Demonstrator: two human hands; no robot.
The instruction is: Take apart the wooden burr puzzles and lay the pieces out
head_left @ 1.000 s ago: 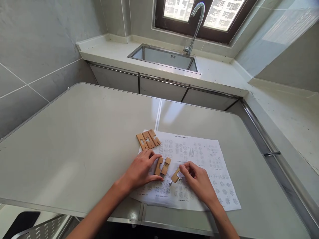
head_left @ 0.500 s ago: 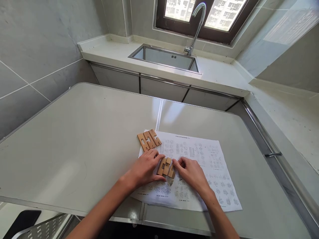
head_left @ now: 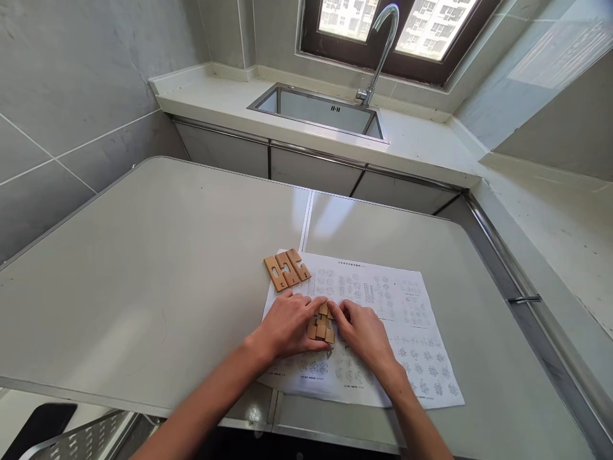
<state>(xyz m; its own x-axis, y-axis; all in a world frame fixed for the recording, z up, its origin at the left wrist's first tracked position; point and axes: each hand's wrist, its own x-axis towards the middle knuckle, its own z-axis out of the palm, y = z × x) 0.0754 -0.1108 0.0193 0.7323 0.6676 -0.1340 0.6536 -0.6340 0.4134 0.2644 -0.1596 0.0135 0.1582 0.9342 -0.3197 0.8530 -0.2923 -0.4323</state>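
Observation:
My left hand [head_left: 288, 326] and my right hand [head_left: 364, 332] press from both sides on a small cluster of notched wooden puzzle pieces [head_left: 322, 324] lying on a printed instruction sheet [head_left: 402, 319]. The fingers of both hands pinch the cluster, which is partly hidden between them. Three more notched wooden pieces [head_left: 286, 269] lie side by side at the sheet's far left corner, just beyond my left hand.
The sheet lies on a grey folding table [head_left: 143, 268] with a seam down the middle. Beyond it runs a white counter with a steel sink [head_left: 316, 110] and tap [head_left: 380, 51] under a window. A metal rail [head_left: 507, 268] borders the table's right side.
My right hand slid its wooden piece left against the two pieces by my left hand. Both hands have closed in around the joined cluster.

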